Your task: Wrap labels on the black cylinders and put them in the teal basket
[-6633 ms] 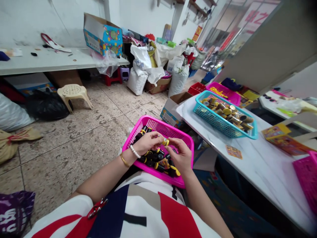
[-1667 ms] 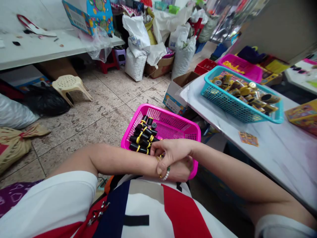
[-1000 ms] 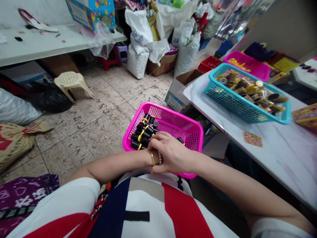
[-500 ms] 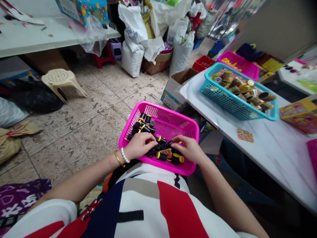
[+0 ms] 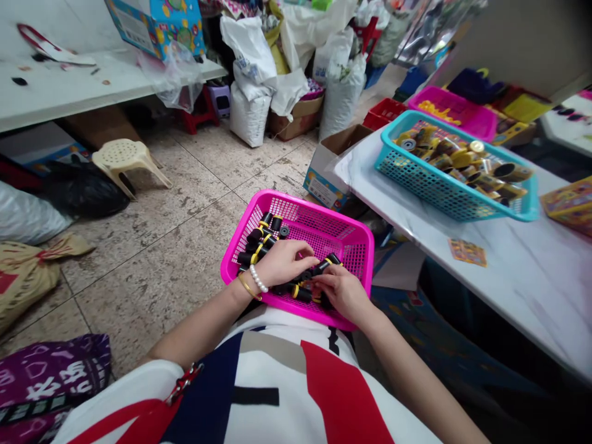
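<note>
A bright pink plastic basket rests on my lap, with a loose pile of black cylinders with yellow bands in its near left part. My left hand, wearing a pearl bracelet and a gold bangle, lies curled on the pile. My right hand is close beside it at the basket's near edge. Its fingers are at a black-and-yellow cylinder, but I cannot tell whether they grip it. Part of the pile is hidden under both hands.
To the right, a teal basket of gold-and-black cylinders stands on a white marble table. A pink basket and a red crate lie beyond. Cardboard boxes, sacks and a plastic stool stand on the tiled floor.
My forearms, crossed over the basket a second ago, have uncrossed. Both hands are now down in the pile, and the camera view has shifted slightly.
</note>
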`<state>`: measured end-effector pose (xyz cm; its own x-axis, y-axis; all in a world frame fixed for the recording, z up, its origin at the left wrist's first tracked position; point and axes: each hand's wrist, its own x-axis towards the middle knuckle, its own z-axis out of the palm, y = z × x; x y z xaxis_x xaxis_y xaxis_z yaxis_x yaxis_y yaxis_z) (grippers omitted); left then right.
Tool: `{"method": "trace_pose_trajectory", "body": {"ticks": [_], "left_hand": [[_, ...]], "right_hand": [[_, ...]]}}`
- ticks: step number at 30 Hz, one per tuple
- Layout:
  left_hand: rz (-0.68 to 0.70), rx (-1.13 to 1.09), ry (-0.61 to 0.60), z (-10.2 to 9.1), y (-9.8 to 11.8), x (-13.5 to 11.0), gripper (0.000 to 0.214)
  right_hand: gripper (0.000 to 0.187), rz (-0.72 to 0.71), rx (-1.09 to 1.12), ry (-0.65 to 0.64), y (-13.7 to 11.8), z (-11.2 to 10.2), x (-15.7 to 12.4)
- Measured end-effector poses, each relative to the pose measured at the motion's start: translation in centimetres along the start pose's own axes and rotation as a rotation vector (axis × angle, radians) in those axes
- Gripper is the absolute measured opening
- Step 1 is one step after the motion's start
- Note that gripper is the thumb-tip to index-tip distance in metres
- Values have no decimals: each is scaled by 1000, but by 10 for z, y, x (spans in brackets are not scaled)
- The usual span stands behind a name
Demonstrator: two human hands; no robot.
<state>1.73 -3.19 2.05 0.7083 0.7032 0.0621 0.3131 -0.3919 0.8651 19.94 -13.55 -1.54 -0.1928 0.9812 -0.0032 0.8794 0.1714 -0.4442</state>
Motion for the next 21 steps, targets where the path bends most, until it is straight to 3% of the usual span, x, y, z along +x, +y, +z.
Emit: {"method": "trace_pose_trajectory", "body": {"ticks": [4,9,12,16,21], "left_hand": [[-8,1,-79,6,-3,-11,23],[25,23,-154,11,-2,-15,22],[55,101,-193,13,-9,-15,13],[40,223,-140,17,-19,-14,14],[37,184,-123,15,-17,-11,16]], "right_hand": [[39,42,-61,-34,-12,-12,-2],[54,93,111,-82,-18,-33,2],[44,72,68,-158,-18,-36,10],[17,94,-168,-247,-18,-30,19],[13,-11,-97,-152,-17,-31,20]]}}
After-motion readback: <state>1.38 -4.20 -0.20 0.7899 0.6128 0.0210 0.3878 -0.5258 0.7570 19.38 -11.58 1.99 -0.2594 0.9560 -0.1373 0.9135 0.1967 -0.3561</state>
